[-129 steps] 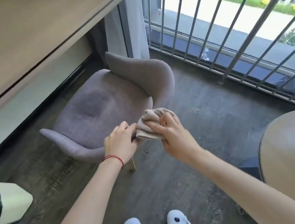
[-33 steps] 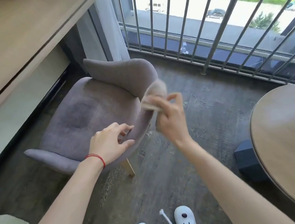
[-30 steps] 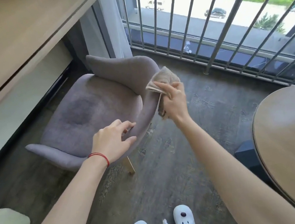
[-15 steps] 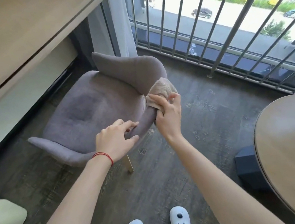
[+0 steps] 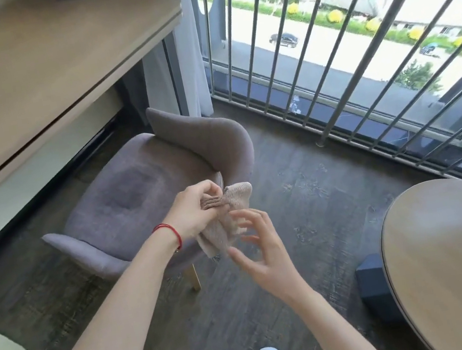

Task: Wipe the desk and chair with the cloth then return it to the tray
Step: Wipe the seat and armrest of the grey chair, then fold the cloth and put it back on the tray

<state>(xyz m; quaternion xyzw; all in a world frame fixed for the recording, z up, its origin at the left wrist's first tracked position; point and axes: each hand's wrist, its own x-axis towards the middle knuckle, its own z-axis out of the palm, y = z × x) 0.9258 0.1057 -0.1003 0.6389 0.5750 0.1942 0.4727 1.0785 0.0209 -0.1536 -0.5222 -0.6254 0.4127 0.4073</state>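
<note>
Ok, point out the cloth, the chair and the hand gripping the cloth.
cloth (image 5: 226, 225): head view, on the hanging middle fold.
chair (image 5: 122, 194): head view, on the seat cushion.
left hand (image 5: 195, 208): head view, on the back of the hand, pinching the cloth's top.

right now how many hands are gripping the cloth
1. The left hand pinches the cloth at its bunched top, over the chair edge. The right hand is open just beside it, not gripping.

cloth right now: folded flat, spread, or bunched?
Bunched. The cloth is gathered at its top in the left hand and hangs loosely; the right hand is open beside it, fingers spread.
</note>
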